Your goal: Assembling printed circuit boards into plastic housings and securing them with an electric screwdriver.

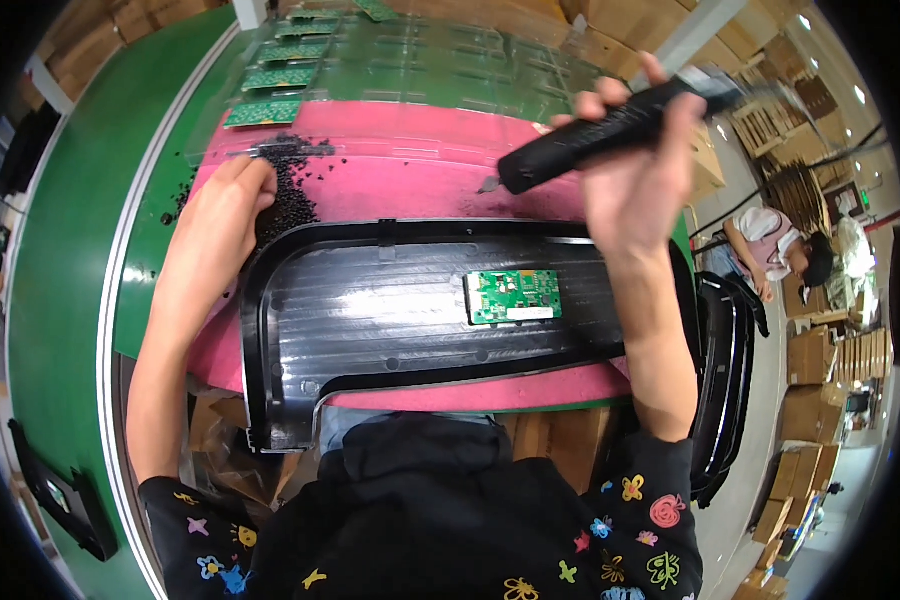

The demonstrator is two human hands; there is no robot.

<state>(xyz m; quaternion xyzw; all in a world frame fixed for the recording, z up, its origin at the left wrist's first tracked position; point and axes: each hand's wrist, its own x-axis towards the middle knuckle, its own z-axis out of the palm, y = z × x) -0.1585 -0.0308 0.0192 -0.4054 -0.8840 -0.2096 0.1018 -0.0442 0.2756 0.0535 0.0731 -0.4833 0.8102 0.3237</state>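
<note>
My right hand [635,195] is wrapped round a black electric screwdriver [585,142], held tilted above the pink mat with its bit end pointing left and down. At the edge of a heap of small black screws [295,190], my left hand [232,205] has its fingers curled together; what they pinch, if anything, is hidden. Between my forearms lies a long black plastic housing [400,300], its inner side up. A green circuit board [515,297] sits inside the housing, right of its middle.
Clear plastic trays [420,75] with several green circuit boards [263,113] stand beyond the pink mat [410,185]. More black housings [725,380] lean at the right. Another black part [65,500] lies on the green surface at the left. A person [775,250] sits farther right, near cardboard boxes.
</note>
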